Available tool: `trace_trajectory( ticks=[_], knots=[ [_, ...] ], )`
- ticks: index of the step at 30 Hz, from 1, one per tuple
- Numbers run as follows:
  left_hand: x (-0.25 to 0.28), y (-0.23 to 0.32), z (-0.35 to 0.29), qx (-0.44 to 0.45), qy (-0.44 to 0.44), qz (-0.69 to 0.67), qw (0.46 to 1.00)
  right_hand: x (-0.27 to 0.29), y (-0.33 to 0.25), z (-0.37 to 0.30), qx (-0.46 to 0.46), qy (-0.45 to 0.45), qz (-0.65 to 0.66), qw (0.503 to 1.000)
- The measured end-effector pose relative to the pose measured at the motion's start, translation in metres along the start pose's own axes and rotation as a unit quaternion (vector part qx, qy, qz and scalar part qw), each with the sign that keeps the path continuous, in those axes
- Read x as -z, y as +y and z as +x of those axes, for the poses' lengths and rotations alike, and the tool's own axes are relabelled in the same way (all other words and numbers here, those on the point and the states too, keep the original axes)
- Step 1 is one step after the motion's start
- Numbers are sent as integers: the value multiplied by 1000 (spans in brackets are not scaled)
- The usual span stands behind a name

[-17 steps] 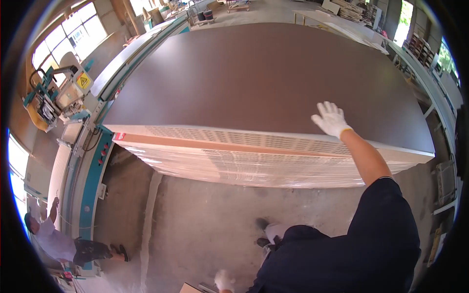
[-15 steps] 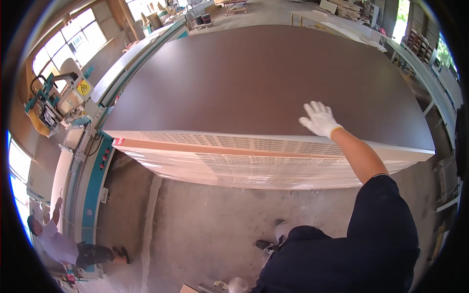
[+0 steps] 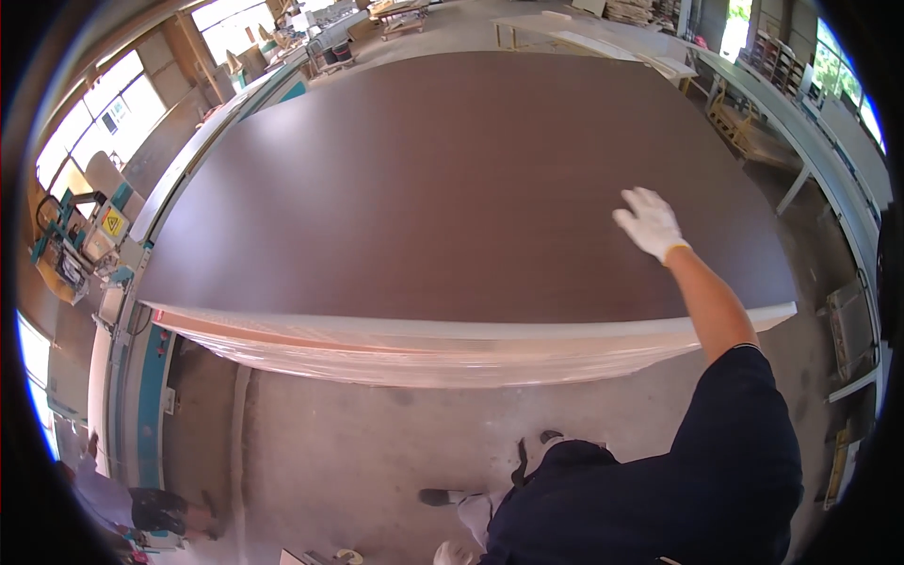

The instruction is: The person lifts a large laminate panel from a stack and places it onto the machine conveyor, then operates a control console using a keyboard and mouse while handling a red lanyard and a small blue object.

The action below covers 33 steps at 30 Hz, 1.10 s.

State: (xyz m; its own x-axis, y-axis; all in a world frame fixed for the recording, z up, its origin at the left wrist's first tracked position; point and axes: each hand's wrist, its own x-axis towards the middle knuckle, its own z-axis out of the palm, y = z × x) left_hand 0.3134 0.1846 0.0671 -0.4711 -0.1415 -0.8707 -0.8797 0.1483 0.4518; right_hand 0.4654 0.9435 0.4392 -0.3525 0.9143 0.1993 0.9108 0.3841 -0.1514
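In a white glove, my right hand point(image 3: 650, 223) is stretched out over the wide dark brown board point(image 3: 424, 188), palm down. Its fingers are extended, with nothing held; whether it presses on the surface or hovers just above is hard to tell. The board lies on top of a tall stack of pale-edged panels point(image 3: 424, 363), whose near side has a shiny, film-like look. Low at the picture's bottom edge, part of my gloved left hand point(image 3: 453, 554) shows; the rest is cut off and its fingers cannot be made out.
Along the left runs a long machine point(image 3: 151, 405) with a teal side, near which a person point(image 3: 113, 499) works. A long grey table or rail point(image 3: 800, 132) curves along the right. Behind the stack stands a low table point(image 3: 565, 36) with boards. Small items point(image 3: 320, 557) sit at the bottom edge.
My right hand has moved farther in from the board's near edge, arm still stretched out. The view has shifted, bringing the board lower and leftward, and one of my feet now shows farther left.
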Motion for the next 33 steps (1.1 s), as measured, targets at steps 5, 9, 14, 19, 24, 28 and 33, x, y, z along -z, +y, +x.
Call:
trace_trajectory(
  ticks=[5,9,14,19,24,28,33],
  knots=[
    [-123,20,-103,-328,-264,330,845,13,213,-48,-273,30,-79,958],
    [-136,35,-87,-393,-187,403,805,16,286,-72,-338,39,-77,937],
    [-138,39,-108,-286,-67,353,888,17,347,-66,-217,55,48,973],
    [-135,-18,-197,-214,-33,204,955,17,377,-33,-185,1,103,977],
    [-92,-229,-181,-296,-17,688,662,2,436,11,-108,-63,177,976],
    [-79,-423,-179,-236,-119,723,638,-15,432,24,-163,-121,389,898],
    [-128,-445,-180,-259,-110,707,649,14,419,16,-199,-213,474,831]
  ],
)
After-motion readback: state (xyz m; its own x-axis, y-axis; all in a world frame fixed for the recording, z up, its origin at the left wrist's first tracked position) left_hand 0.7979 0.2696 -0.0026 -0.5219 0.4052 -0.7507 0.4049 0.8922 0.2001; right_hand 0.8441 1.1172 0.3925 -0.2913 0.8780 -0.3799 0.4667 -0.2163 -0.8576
